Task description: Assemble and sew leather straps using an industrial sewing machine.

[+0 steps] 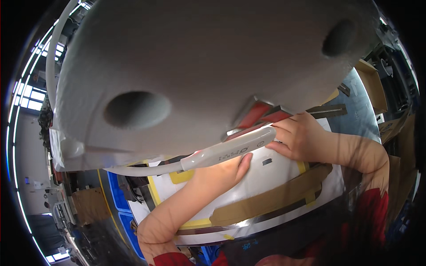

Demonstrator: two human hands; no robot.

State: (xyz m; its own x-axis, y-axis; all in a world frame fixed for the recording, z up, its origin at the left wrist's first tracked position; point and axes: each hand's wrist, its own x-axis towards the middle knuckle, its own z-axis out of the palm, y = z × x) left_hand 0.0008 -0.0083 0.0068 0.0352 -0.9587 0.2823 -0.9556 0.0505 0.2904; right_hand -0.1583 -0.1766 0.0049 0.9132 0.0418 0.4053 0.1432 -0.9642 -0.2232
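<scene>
My left hand [226,172] reaches under a white, bar-shaped lit device [226,150]. Its thumb points up beside the device, while the other fingers are hidden behind it. Across from it, my right hand [298,136] is at the device's rounded right end, fingers bent and thumb pointing left. A tiny dark spot shows between its thumb and fingers; I cannot make out what it holds. Below both hands lies a white board [253,188] edged with yellow tape. On it are a small grey rectangle [266,162] and a long brown strip [266,199].
A large pale grey housing [213,57] with two dark round recesses covers the upper view, above my hands. A red and silver badge [259,116] is near its lower edge. A white cable [146,170] runs left. Blue bins [117,193] stand left; a cardboard box [372,84] sits right.
</scene>
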